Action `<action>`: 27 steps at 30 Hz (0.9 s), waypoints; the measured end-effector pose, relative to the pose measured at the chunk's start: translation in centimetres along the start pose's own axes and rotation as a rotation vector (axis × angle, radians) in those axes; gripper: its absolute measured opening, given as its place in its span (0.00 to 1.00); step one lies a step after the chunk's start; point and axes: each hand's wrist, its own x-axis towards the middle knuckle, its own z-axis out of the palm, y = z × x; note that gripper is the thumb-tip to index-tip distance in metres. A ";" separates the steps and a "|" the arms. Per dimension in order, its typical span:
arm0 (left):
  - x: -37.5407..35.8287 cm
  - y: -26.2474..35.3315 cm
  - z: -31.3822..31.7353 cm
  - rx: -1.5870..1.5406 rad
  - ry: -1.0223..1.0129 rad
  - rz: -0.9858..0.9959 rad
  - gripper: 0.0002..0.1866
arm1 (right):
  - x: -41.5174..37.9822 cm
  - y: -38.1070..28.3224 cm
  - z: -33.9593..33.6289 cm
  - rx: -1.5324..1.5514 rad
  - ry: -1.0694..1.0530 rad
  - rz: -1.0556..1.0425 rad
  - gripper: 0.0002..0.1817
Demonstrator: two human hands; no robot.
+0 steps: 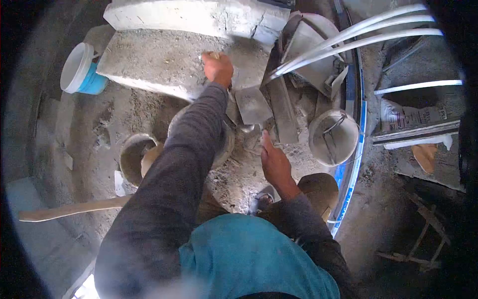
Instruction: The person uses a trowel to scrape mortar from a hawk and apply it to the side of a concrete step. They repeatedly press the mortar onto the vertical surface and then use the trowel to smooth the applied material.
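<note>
My left hand point(217, 69) reaches far forward over the dusty concrete step point(149, 56), its fingers curled in close to the surface near the right part of the step. I cannot tell what, if anything, is between those fingers. Nearer to me, my right hand point(277, 167) is held edge-on above the rubble, a finger stretched forward and the others partly hidden. A flat grey square plate point(253, 106) leans just ahead of it, against the step's front edge. Under my left forearm, a round mortar-coated tub point(226, 147) is mostly hidden.
A blue-and-white bucket point(93, 79) tilts at the step's left. A grey bucket point(322, 144) with a wire handle stands right. Another bucket point(128, 164) and a wooden handle point(74, 208) lie left. White strips point(358, 40) jut across upper right, beside a long blue-and-white edge point(354, 169).
</note>
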 end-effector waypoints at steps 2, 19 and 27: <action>-0.3 -0.8 -0.1 -0.002 0.008 0.045 0.24 | -1.1 0.3 -0.3 0.022 -0.016 -0.023 0.33; -0.3 -1.0 0.6 0.003 -0.122 0.183 0.21 | -1.1 -0.3 -1.9 -0.095 -0.214 0.184 0.34; 1.3 -2.1 1.3 -0.066 -0.102 0.123 0.22 | -2.1 -0.4 -3.1 -0.117 -0.306 0.189 0.33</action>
